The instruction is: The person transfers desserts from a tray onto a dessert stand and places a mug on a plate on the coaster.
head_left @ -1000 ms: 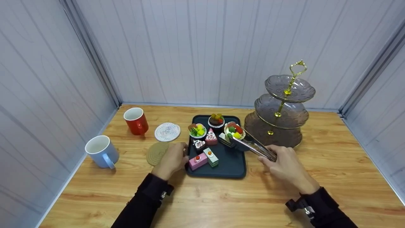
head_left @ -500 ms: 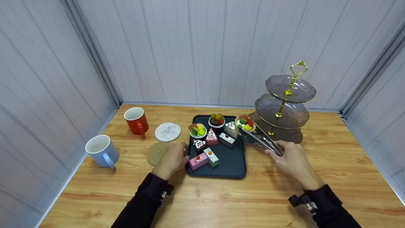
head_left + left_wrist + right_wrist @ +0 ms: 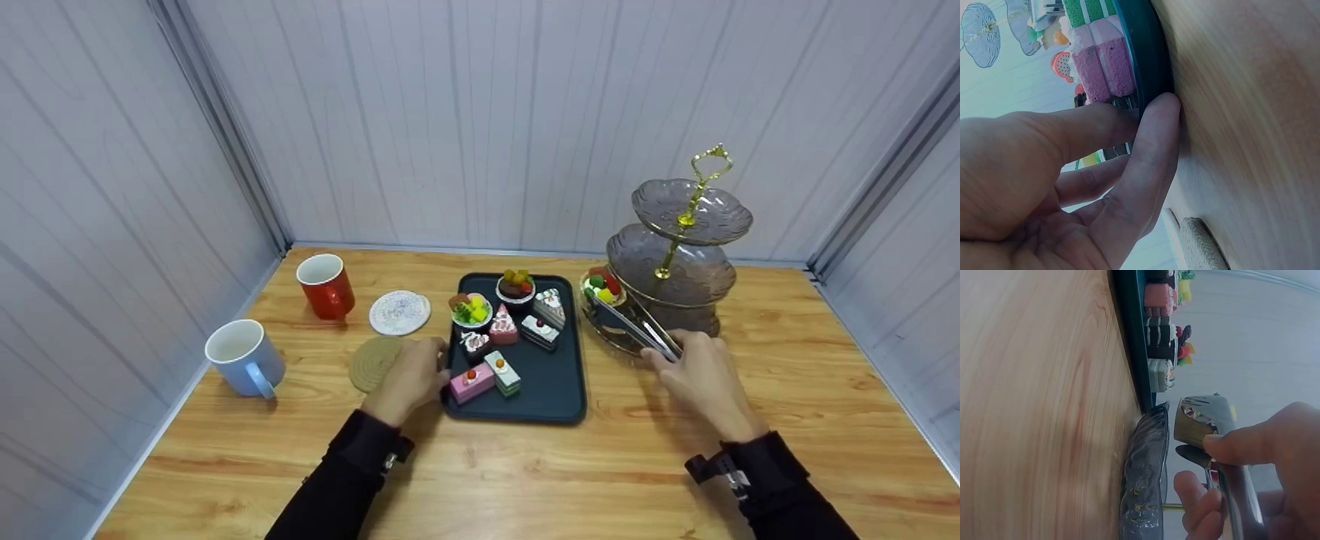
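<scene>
My right hand (image 3: pixel 701 382) grips metal tongs (image 3: pixel 637 328), whose tips hold a fruit tart (image 3: pixel 603 289) topped in red, green and yellow. In the head view the tart overlaps the left side of the bottom plate on a three-tier cake stand (image 3: pixel 626 262). The right wrist view shows the tongs (image 3: pixel 1235 495) just above the clear plate's rim (image 3: pixel 1163 439); the tart is mostly hidden there. My left hand (image 3: pixel 409 379) pinches the left rim of a dark tray (image 3: pixel 544 397), thumb inside and fingers outside. Near it lie a pink cake (image 3: pixel 472 382) and a green cake (image 3: pixel 504 375).
Several more small cakes and cupcakes fill the tray's back half, among them a triangular slice (image 3: pixel 550 307). Left of it are a white speckled coaster (image 3: pixel 399 312), a woven coaster (image 3: pixel 373 363), a red mug (image 3: pixel 327 289) and a light blue mug (image 3: pixel 244 360). Panel walls (image 3: pixel 495 127) enclose the table.
My right hand has carried the tart in the tongs rightward, from above the tray's right side to the stand's bottom plate. My left hand stays on the tray rim.
</scene>
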`<state>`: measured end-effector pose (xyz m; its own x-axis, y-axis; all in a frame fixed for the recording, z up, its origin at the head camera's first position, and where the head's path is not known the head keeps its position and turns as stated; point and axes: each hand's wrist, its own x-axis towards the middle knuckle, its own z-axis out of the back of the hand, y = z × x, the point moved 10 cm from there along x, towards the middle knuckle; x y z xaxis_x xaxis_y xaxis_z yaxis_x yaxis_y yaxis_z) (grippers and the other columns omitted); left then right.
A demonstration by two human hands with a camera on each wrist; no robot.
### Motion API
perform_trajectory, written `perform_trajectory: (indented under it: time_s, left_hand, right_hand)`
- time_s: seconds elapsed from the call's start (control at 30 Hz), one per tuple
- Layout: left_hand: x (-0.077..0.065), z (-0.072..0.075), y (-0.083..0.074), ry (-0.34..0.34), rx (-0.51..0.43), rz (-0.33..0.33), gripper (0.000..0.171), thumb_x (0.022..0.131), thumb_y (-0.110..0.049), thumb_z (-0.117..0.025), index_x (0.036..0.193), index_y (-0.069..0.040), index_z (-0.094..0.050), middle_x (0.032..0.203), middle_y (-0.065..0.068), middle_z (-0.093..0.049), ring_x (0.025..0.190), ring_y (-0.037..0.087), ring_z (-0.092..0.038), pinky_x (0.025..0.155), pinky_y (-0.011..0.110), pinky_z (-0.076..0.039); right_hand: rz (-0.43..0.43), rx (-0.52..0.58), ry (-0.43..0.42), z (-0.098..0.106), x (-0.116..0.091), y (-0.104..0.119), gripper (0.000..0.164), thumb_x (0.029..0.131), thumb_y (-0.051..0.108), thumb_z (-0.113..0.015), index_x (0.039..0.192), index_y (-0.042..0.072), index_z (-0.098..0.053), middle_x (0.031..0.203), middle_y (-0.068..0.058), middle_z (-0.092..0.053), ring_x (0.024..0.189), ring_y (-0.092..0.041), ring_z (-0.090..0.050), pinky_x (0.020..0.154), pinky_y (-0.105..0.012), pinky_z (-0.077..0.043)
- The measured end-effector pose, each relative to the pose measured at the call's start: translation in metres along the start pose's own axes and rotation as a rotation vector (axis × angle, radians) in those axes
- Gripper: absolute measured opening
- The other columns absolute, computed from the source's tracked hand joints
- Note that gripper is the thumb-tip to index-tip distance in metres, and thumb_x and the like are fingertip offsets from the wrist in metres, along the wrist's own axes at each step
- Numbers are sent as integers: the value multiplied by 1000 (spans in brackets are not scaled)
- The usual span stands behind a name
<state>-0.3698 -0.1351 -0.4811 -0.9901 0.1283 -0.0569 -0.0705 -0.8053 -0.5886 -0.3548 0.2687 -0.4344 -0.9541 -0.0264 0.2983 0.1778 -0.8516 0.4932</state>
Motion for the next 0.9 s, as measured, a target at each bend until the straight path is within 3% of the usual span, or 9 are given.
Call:
perform_trajectory:
  time_s: [0.17, 0.27, 0.47, 0.67, 0.9]
  left_hand:
    - [1, 1, -1, -2, 2, -8, 38, 92, 0, -75, 129, 5, -69, 90, 8, -69, 83, 20, -64, 73, 37, -56]
    - [0, 1, 0, -1, 4, -3, 38, 93, -1, -75, 130, 4, -69, 93, 9, -71, 85, 21, -66, 75, 37, -57]
    - [-4, 4, -7, -52, 54, -81, 31, 91, -2, -77, 120, 5, -72, 81, 5, -67, 77, 20, -63, 68, 34, -53]
    - [-4, 3, -6, -45, 52, -68, 28, 91, -1, -77, 118, 3, -73, 78, 3, -65, 75, 18, -62, 66, 32, -51]
    - [-2, 2, -4, -21, 37, -35, 32, 93, -3, -77, 124, 3, -72, 83, 5, -68, 77, 19, -65, 67, 32, -54]
  right_hand:
    - [-24, -28, -3, 2, 3, -1, 31, 94, 28, -79, 107, 0, -78, 62, 2, -52, 57, -19, -48, 53, -33, -34]
    - [-46, -41, 2, 3, 5, -3, 29, 94, 30, -78, 99, 2, -76, 63, 0, -52, 58, -22, -50, 54, -35, -35]
    - [-54, -64, -34, 5, 9, -5, 29, 91, 30, -80, 82, 4, -71, 69, -10, -67, 65, -30, -63, 56, -39, -42]
    - [-89, -69, -34, 3, 12, -8, 29, 91, 30, -78, 83, 3, -71, 74, -16, -71, 69, -32, -66, 55, -41, -44]
    - [-120, -49, -25, 2, 15, -9, 34, 91, 30, -78, 96, -2, -73, 95, -32, -75, 84, -46, -73, 64, -57, -54]
